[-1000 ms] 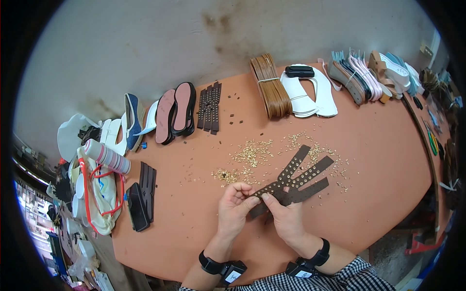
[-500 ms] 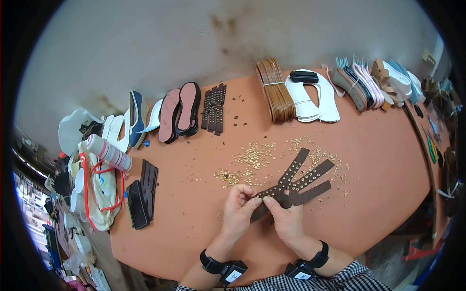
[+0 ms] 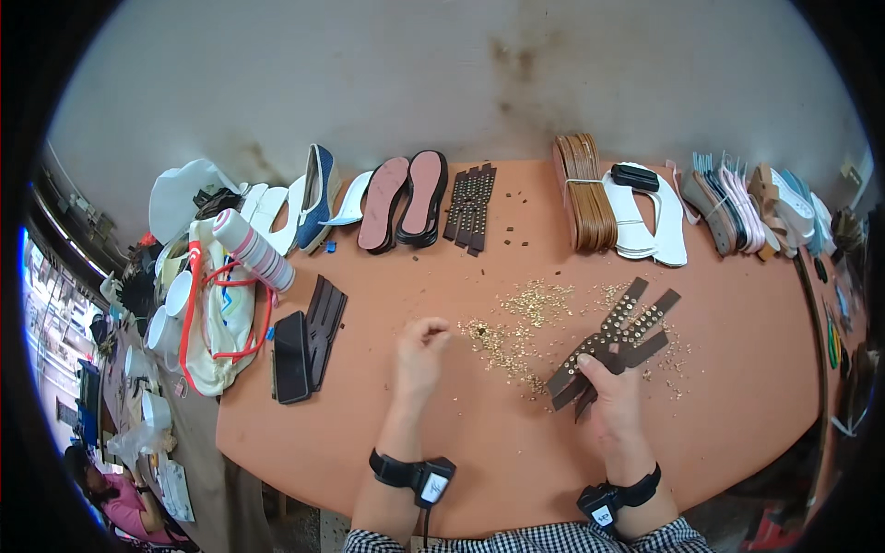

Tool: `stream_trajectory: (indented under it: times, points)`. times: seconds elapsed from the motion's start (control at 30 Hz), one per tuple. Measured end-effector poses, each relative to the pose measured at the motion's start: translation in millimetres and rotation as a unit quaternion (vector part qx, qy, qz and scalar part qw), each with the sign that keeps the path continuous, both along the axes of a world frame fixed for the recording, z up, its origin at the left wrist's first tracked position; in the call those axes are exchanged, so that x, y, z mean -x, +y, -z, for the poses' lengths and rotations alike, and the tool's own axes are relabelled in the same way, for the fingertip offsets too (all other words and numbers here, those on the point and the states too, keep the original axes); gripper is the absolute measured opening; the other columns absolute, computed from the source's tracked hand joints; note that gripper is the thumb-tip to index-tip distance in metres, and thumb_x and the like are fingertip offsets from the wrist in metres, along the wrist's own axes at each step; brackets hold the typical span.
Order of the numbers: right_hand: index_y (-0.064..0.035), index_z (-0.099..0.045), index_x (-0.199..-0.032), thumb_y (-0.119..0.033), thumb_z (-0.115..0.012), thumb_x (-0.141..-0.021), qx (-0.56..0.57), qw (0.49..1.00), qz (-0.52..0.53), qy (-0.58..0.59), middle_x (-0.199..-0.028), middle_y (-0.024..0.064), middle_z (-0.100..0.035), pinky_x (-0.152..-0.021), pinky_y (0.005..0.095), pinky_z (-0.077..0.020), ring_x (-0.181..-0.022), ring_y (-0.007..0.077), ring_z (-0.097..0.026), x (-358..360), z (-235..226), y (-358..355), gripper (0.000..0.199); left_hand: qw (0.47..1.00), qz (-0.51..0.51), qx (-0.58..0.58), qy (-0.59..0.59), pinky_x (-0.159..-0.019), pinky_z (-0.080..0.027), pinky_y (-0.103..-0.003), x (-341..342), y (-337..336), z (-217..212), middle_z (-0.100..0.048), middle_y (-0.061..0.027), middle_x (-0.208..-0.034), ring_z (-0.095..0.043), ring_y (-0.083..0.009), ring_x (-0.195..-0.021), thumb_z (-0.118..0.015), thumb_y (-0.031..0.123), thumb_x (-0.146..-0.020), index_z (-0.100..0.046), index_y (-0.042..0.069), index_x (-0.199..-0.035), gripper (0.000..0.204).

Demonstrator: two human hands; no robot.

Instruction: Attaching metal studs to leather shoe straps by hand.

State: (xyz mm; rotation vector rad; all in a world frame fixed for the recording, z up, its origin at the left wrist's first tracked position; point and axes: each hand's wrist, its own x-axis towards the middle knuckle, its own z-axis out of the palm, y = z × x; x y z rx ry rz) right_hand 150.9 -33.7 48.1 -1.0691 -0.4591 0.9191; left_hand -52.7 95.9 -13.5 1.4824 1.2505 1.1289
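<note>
My right hand [image 3: 610,392] grips a dark brown shoe upper [image 3: 630,324], cut into several straps, with the thumb on top and the fingers underneath. Rows of gold eyelets stud some straps; the strap nearest my hand looks plain. Apart from it, my left hand [image 3: 421,358] hovers over the table with thumb and fingers drawn together. Anything between those fingertips is too small to make out. Between and beyond the hands lie loose gold eyelets [image 3: 535,304], scattered in heaps. Farther back rests a stack of studded brown uppers [image 3: 471,208].
A black phone [image 3: 292,359] lies beside plain brown strap pieces [image 3: 325,318]. Pink-topped soles [image 3: 422,195], a blue shoe [image 3: 317,198], a brown strip bundle [image 3: 583,198] and white cutouts [image 3: 666,230] line the back. At left stands a striped cylinder [image 3: 253,251]; a person in pink [image 3: 129,507] sits beyond.
My left hand has let go of the brown upper and moved left, away from it. My right hand keeps its hold. The whole view has shifted, with table things appearing farther right.
</note>
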Motion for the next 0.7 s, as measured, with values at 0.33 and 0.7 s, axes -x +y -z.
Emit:
stream_trajectory:
  times: [0.33,0.7]
  points:
    - [0.0,-0.054,-0.087,0.0,-0.056,-0.079,0.081,0.991,-0.106,0.028,-0.075,0.0015,-0.057,-0.061,0.0256,-0.0475,-0.067,0.0119,-0.056,6.8,6.7,-12.5,0.009,0.935,0.128,-0.118,0.308,-0.069,-0.044,-0.033,-21.2,-9.8,-13.8,-0.057,-0.0119,-0.076,-0.054,-0.0236,-0.073,-0.067,0.006,-0.066,-0.062,0.002,-0.077,0.012]
    - [0.0012,-0.056,-0.087,0.004,-0.058,-0.077,0.047,0.985,-0.159,0.051,-0.08,0.0058,-0.059,-0.064,0.0264,-0.049,-0.069,0.0136,-0.058,-15.1,26.7,-25.5,0.011,0.974,0.024,-0.088,0.206,-0.063,-0.044,-0.032,-30.1,-17.9,-10.4,-0.057,-0.01,-0.074,-0.055,-0.022,-0.068,-0.06,0.006,-0.074,-0.057,0.002,-0.071,0.006]
